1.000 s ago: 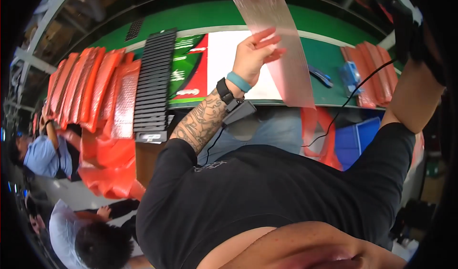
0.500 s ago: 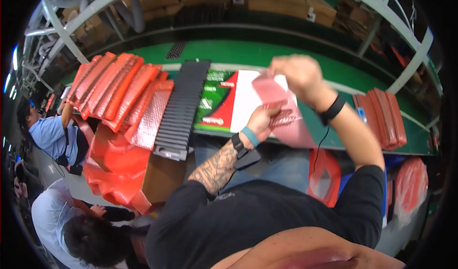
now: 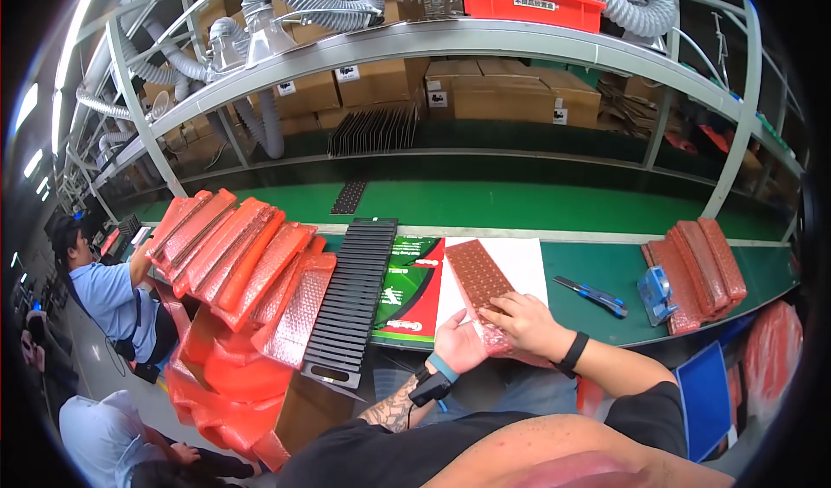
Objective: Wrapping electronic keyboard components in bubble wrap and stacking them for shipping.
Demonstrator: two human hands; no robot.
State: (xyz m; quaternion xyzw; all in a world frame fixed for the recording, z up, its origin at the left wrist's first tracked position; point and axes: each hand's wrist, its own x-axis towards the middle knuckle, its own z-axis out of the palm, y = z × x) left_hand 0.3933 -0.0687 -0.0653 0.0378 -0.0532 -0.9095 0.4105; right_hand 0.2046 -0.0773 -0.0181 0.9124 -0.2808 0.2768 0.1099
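A pink bubble-wrap bag [image 3: 478, 277] with a dark, flat, dotted panel showing through lies slanted over a white sheet [image 3: 521, 261]. My left hand [image 3: 459, 347] supports its near end from the left, palm up with the thumb along the edge. My right hand [image 3: 525, 322] presses on the near end from above, its fingers lying across the bag. Left of the sheet is a green, red and white printed board [image 3: 409, 293]. Beside that stands a black slotted rack [image 3: 353, 302].
Red bubble bags [image 3: 229, 258] are piled at the left, above a carton [image 3: 307, 414]. To the right lie a blue-handled utility knife [image 3: 597, 296], a blue tape dispenser [image 3: 656, 293] and stacked filled bags [image 3: 697, 271]. A dotted panel [image 3: 349, 197] lies on the green belt. Two people are at the left.
My right hand has come down from its raised position onto the bag, which now lies flat instead of being stretched up. The view has tilted up, showing the shelf and hoses.
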